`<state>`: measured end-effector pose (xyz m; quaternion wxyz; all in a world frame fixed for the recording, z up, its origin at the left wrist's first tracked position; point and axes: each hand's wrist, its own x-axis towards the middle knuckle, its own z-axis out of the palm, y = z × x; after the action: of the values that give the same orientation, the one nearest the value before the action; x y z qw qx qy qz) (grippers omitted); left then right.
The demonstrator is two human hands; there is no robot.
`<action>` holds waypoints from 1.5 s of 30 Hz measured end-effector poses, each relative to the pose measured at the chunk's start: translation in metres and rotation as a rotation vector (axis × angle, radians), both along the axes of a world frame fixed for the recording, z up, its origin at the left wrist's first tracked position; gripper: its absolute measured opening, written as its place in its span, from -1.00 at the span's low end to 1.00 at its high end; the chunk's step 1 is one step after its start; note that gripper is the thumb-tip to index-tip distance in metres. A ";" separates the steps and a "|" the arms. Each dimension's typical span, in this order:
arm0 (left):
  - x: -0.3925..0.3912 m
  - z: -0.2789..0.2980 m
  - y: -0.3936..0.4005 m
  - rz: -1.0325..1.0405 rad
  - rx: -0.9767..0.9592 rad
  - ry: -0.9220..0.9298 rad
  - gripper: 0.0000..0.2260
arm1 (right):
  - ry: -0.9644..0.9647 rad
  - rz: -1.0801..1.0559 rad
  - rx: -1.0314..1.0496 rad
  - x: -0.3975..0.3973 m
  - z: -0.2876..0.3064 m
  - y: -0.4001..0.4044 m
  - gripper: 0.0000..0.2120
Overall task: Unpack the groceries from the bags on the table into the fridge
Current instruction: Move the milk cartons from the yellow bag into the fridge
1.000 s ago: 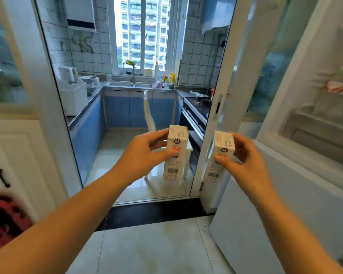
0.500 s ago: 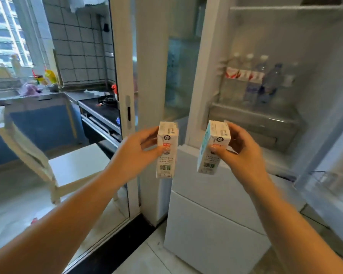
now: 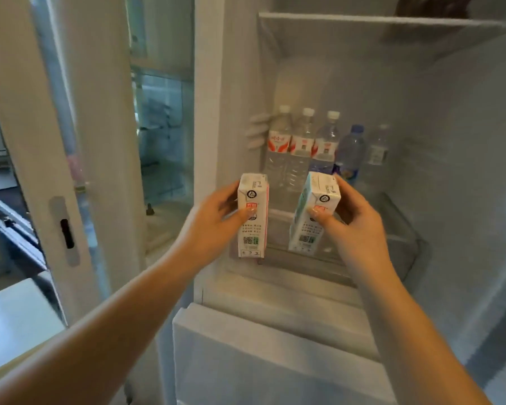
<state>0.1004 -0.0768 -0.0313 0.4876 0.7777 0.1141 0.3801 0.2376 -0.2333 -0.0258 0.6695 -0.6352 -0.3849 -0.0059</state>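
I face the open fridge (image 3: 465, 141). My left hand (image 3: 214, 226) grips a small white carton with a pink side (image 3: 253, 220), held upright. My right hand (image 3: 354, 220) grips a second white carton with a pale green side (image 3: 311, 217), tilted slightly left. Both cartons hover in front of the fridge's lower shelf (image 3: 398, 238), just before a row of several water bottles (image 3: 303, 147) standing at its back.
A glass shelf (image 3: 377, 21) spans the top of the fridge, with a dark item on it. Below the hands is the closed white lower drawer front (image 3: 260, 361). A white sliding-door frame (image 3: 70, 171) stands at the left, the kitchen behind it.
The view has swung right from the kitchen doorway to the fridge interior. Both hands have moved the cartons forward, closer to the bottle shelf.
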 end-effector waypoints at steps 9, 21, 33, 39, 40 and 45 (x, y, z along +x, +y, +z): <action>0.125 -0.001 0.037 -0.131 0.013 -0.040 -0.60 | -0.017 -0.072 -0.020 0.091 0.005 0.049 -0.42; 0.214 0.000 0.070 -0.090 0.154 -0.053 -0.59 | -0.034 -0.105 -0.067 0.157 0.011 0.095 -0.51; 0.237 -0.025 0.086 -0.018 -0.008 -0.061 -0.67 | -0.006 -0.126 -0.171 0.186 -0.010 0.125 -0.49; 0.231 -0.030 0.085 -0.033 -0.044 -0.093 -0.60 | 0.072 -0.056 -0.278 0.189 -0.013 0.114 -0.45; 0.228 -0.032 0.084 -0.034 -0.049 -0.097 -0.58 | 0.096 -0.047 -0.292 0.189 -0.014 0.112 -0.43; 0.217 -0.040 0.073 -0.096 -0.035 -0.073 -0.57 | 0.096 -0.071 -0.306 0.189 -0.019 0.114 -0.41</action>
<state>0.3176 -0.0039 -0.0715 0.5226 0.7592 0.0652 0.3823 0.4270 -0.1191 -0.0453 0.5820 -0.7425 -0.3262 0.0594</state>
